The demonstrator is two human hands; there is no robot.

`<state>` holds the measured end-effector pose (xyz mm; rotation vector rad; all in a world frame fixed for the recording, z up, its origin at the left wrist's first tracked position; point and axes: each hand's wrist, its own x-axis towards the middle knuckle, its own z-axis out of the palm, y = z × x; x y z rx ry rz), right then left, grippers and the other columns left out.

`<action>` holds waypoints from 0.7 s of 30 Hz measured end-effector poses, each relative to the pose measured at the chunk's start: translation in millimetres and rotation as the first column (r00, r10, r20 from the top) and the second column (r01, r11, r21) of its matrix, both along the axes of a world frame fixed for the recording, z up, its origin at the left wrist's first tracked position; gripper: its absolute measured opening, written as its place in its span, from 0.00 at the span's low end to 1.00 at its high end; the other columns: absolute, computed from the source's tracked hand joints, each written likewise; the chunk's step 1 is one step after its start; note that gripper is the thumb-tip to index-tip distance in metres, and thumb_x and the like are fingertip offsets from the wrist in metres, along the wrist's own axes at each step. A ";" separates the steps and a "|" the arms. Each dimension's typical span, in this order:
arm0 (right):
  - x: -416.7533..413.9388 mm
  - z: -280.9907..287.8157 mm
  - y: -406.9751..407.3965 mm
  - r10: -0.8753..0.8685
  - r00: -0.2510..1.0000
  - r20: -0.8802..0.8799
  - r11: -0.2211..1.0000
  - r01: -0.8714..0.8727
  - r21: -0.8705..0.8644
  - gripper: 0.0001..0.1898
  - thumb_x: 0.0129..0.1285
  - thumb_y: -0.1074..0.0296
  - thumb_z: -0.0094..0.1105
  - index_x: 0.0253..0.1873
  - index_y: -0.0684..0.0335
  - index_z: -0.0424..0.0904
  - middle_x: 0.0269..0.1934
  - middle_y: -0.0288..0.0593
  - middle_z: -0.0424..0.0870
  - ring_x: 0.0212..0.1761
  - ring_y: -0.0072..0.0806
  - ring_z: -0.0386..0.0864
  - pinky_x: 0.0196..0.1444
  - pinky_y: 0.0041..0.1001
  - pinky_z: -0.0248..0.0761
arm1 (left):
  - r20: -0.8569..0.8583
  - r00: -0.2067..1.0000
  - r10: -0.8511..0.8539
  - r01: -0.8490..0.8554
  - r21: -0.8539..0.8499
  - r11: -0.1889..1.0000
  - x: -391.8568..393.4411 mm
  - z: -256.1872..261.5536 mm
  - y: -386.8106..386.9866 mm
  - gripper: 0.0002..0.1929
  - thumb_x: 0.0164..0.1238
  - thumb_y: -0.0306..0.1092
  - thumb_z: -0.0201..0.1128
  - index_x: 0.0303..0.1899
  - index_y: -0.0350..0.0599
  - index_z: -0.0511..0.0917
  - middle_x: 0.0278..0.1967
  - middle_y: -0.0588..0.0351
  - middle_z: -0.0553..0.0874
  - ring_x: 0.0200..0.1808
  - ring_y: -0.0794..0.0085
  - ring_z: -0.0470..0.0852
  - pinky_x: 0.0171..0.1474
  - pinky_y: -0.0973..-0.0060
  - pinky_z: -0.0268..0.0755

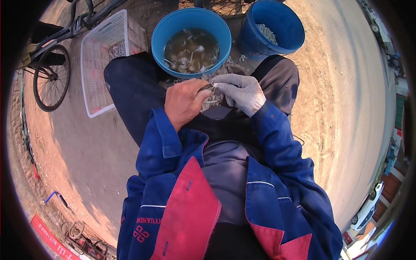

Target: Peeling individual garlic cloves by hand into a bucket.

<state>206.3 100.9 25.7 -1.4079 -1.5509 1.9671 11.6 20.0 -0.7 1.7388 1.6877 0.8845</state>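
My left hand (183, 100) is bare and grips a small dark tool (206, 87), perhaps a short knife, between thumb and forefinger. Beside it my right hand (241, 92) wears a light grey knitted glove. Its thumb and forefinger pinch a tiny pale piece (213, 84), probably garlic, right at the tool's end. Both hands meet between my knees, over a heap of garlic skins and stalks (209, 103). Just beyond stands a blue tub (155, 44) of brownish water, where garlic bulbs (191, 63) and loose skins float. Fingers hide most of the tool.
A tilted blue bucket (294, 32) to the right holds peeled garlic cloves (267, 33). Left of my knee is a white plastic crate (97, 71), with a bicycle wheel (52, 78) farther left. Dirt ground (94, 143) surrounds me. Parked cars (367, 208) line the right rim.
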 end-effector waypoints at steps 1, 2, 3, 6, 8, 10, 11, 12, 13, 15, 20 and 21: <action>-0.4 1.3 0.7 0.028 0.999 0.027 1.000 -0.029 0.010 0.13 0.73 0.67 0.66 0.57 0.65 0.88 0.35 0.36 0.89 0.28 0.14 0.78 0.31 0.19 0.72 | 0.001 1.000 0.000 0.000 -0.005 1.000 -0.1 -1.1 -0.8 0.14 0.69 0.42 0.68 0.45 0.42 0.88 0.39 0.50 0.90 0.41 0.50 0.88 0.44 0.58 0.79; -0.2 -0.3 -0.3 0.029 0.999 0.027 1.000 -0.029 0.005 0.13 0.73 0.67 0.66 0.57 0.65 0.88 0.35 0.36 0.89 0.28 0.14 0.78 0.31 0.19 0.72 | -0.002 1.000 0.006 -0.006 0.004 1.000 -0.1 -2.5 -1.9 0.13 0.69 0.41 0.68 0.45 0.42 0.88 0.39 0.50 0.90 0.41 0.50 0.88 0.44 0.58 0.78; 0.1 -1.7 -0.7 0.043 0.998 0.042 0.998 -0.045 0.045 0.13 0.73 0.67 0.65 0.57 0.65 0.88 0.35 0.36 0.88 0.28 0.14 0.78 0.31 0.20 0.72 | -0.004 1.000 0.011 -0.011 0.016 1.000 0.0 -2.2 -1.7 0.13 0.69 0.41 0.68 0.46 0.42 0.88 0.38 0.49 0.89 0.41 0.49 0.88 0.44 0.58 0.78; 1.4 -2.3 0.4 0.073 0.996 0.056 0.995 -0.077 0.071 0.12 0.73 0.67 0.65 0.56 0.64 0.89 0.34 0.35 0.88 0.28 0.14 0.78 0.31 0.20 0.73 | -0.049 0.999 -0.002 0.002 0.004 1.000 -1.9 3.6 -0.9 0.12 0.68 0.36 0.70 0.48 0.41 0.88 0.40 0.49 0.90 0.41 0.52 0.90 0.43 0.64 0.79; 2.4 -1.8 2.2 0.089 0.995 0.054 0.994 -0.092 0.058 0.12 0.72 0.67 0.65 0.56 0.63 0.89 0.35 0.35 0.89 0.28 0.15 0.79 0.32 0.20 0.73 | -0.034 0.999 -0.009 0.009 0.008 1.000 -1.6 2.8 -0.8 0.12 0.68 0.38 0.69 0.47 0.42 0.87 0.39 0.49 0.90 0.41 0.50 0.88 0.43 0.61 0.78; 3.8 -1.9 3.5 0.132 0.988 0.076 0.989 -0.136 0.054 0.12 0.73 0.68 0.65 0.55 0.65 0.88 0.37 0.38 0.91 0.33 0.17 0.83 0.37 0.23 0.77 | -0.017 1.000 -0.017 0.018 0.013 1.000 -0.6 2.4 -1.0 0.12 0.68 0.39 0.69 0.46 0.42 0.87 0.37 0.49 0.89 0.41 0.48 0.87 0.43 0.57 0.77; 4.2 -5.2 2.6 0.130 0.989 0.077 0.990 -0.134 0.052 0.12 0.73 0.68 0.65 0.55 0.65 0.88 0.37 0.38 0.91 0.33 0.17 0.83 0.37 0.23 0.77 | -0.015 1.000 -0.018 0.018 0.012 1.000 0.0 2.5 -1.2 0.12 0.68 0.39 0.69 0.45 0.43 0.87 0.37 0.49 0.89 0.41 0.49 0.87 0.43 0.57 0.77; 4.1 -10.7 1.0 0.129 0.990 0.052 0.986 -0.133 0.097 0.12 0.73 0.68 0.65 0.55 0.65 0.88 0.38 0.40 0.91 0.36 0.20 0.85 0.41 0.24 0.79 | -0.014 1.000 -0.017 0.017 0.011 1.000 0.3 3.1 -1.3 0.11 0.68 0.38 0.69 0.45 0.43 0.87 0.37 0.49 0.88 0.40 0.49 0.87 0.42 0.57 0.77; 4.2 -14.5 0.1 0.129 0.991 0.028 0.981 -0.131 0.142 0.12 0.72 0.69 0.65 0.55 0.66 0.88 0.40 0.41 0.92 0.39 0.22 0.87 0.44 0.26 0.80 | -0.014 1.000 -0.019 0.019 0.010 1.000 0.9 4.1 -1.3 0.11 0.68 0.38 0.69 0.45 0.43 0.87 0.37 0.49 0.88 0.40 0.49 0.87 0.42 0.57 0.77; 5.3 -17.6 1.4 0.148 0.988 0.044 0.975 -0.153 0.164 0.12 0.72 0.69 0.66 0.55 0.66 0.88 0.40 0.43 0.92 0.40 0.23 0.88 0.46 0.27 0.81 | -0.055 0.998 -0.032 0.033 0.015 0.999 1.9 6.2 -1.4 0.10 0.68 0.37 0.69 0.44 0.43 0.87 0.37 0.49 0.88 0.40 0.49 0.87 0.42 0.58 0.77; 8.2 -25.8 0.6 0.155 0.987 0.028 0.965 -0.158 0.212 0.11 0.70 0.69 0.67 0.54 0.65 0.88 0.41 0.47 0.91 0.43 0.29 0.89 0.49 0.29 0.81 | -0.082 0.992 -0.092 0.095 0.024 0.995 0.4 4.7 -1.3 0.11 0.67 0.34 0.70 0.46 0.42 0.87 0.38 0.49 0.89 0.40 0.50 0.88 0.42 0.62 0.78; 8.4 -27.0 1.0 0.183 0.982 0.050 0.947 -0.190 0.259 0.11 0.70 0.69 0.67 0.53 0.64 0.88 0.42 0.48 0.91 0.44 0.33 0.90 0.50 0.30 0.81 | -0.105 0.989 -0.109 0.111 0.014 0.994 0.6 5.4 -1.8 0.10 0.67 0.34 0.69 0.46 0.42 0.88 0.38 0.49 0.89 0.40 0.50 0.88 0.42 0.62 0.78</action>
